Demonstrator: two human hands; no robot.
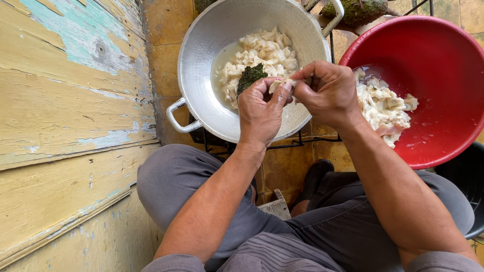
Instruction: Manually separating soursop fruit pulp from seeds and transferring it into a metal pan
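Observation:
My left hand and my right hand meet over the edge of a silver metal pan, both pinching one small piece of white fruit flesh between their fingertips. The pan holds a pile of white flesh pieces in cloudy liquid, with a dark green rind scrap lying on them. To the right a red plastic basin holds more white flesh and some water.
A wall of peeling yellow and teal planks runs along the left. The pan rests on a black wire stand over yellow floor tiles. A green spiky fruit lies at the top. A black tub sits lower right.

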